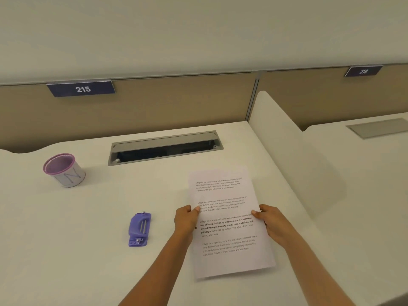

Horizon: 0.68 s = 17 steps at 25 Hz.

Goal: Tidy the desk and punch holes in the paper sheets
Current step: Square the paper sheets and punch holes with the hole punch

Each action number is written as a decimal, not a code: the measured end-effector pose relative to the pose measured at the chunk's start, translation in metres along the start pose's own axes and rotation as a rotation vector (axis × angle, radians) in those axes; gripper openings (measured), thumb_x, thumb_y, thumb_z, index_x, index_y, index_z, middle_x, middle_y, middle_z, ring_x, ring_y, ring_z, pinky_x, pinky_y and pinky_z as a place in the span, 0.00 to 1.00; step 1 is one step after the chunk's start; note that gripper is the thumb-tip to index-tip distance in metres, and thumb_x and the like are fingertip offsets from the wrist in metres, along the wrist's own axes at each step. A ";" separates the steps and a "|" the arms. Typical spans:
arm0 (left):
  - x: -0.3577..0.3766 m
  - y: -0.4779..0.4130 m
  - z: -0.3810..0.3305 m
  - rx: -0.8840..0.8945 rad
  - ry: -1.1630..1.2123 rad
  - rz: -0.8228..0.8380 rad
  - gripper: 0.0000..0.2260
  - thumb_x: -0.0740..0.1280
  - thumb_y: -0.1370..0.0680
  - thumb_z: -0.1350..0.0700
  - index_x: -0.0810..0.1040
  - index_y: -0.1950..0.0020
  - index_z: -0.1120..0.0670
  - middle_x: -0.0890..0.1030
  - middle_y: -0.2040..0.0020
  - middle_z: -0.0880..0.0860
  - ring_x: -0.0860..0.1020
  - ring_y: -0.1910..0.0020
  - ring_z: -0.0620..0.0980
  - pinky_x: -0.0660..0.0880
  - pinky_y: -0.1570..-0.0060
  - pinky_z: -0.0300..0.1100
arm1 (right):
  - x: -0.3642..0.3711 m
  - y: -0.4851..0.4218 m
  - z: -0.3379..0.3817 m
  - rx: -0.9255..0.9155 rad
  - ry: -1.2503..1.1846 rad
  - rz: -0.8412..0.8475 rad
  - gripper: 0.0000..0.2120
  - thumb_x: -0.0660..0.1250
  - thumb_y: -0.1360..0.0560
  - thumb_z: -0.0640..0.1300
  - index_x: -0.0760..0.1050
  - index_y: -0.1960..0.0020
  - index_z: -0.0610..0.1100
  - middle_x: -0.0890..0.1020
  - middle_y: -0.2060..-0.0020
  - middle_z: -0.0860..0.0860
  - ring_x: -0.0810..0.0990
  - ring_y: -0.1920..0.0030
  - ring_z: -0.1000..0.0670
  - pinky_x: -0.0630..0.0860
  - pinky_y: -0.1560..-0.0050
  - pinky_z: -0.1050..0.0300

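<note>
A white paper sheet (227, 224) with printed paragraphs is held just over the desk, at the right of centre. My left hand (186, 219) pinches its left edge, thumb on top. My right hand (272, 224) pinches its right edge the same way. A small dark hole shows at the sheet's left edge, by my left hand. A purple hole punch (139, 229) lies on the desk to the left of the sheet, apart from both hands.
A white cup with a purple rim (64, 171) stands at the back left. An open grey cable tray (165, 147) is set into the white desk (77, 250) at the back. A white divider panel (293, 155) borders the right side.
</note>
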State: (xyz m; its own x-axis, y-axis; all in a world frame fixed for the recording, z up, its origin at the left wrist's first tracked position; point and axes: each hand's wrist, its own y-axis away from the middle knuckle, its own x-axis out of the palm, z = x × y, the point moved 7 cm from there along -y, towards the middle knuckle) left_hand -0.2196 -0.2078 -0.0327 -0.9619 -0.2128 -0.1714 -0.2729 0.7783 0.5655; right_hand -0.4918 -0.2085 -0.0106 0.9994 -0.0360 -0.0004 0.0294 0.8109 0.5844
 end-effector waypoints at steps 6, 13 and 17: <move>0.080 -0.030 -0.029 0.002 -0.020 -0.040 0.07 0.66 0.24 0.55 0.72 0.60 0.54 0.76 0.63 0.56 0.73 0.66 0.52 0.70 0.65 0.43 | -0.071 -0.059 0.040 -0.050 0.079 -0.219 0.10 0.68 0.27 0.32 0.80 0.47 0.37 0.85 0.52 0.40 0.84 0.54 0.40 0.81 0.50 0.46; 0.142 -0.062 -0.068 0.034 -0.235 -0.077 0.12 0.64 0.22 0.56 0.69 0.65 0.56 0.76 0.65 0.53 0.73 0.65 0.54 0.70 0.64 0.41 | -0.116 -0.115 0.070 -0.053 0.288 -0.414 0.14 0.70 0.28 0.34 0.79 0.43 0.38 0.81 0.54 0.45 0.81 0.53 0.42 0.77 0.50 0.53; 0.157 -0.071 -0.079 0.086 -0.436 -0.093 0.12 0.63 0.22 0.57 0.67 0.65 0.56 0.74 0.68 0.50 0.71 0.72 0.48 0.67 0.70 0.40 | -0.124 -0.123 0.081 -0.045 0.560 -0.479 0.12 0.66 0.26 0.35 0.78 0.43 0.39 0.84 0.50 0.43 0.79 0.57 0.43 0.74 0.58 0.55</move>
State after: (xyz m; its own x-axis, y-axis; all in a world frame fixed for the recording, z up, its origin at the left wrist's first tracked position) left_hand -0.3524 -0.3431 -0.0361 -0.8327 -0.0296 -0.5529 -0.3383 0.8177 0.4657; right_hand -0.6215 -0.3513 -0.0173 0.7372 -0.0979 -0.6685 0.4538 0.8048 0.3825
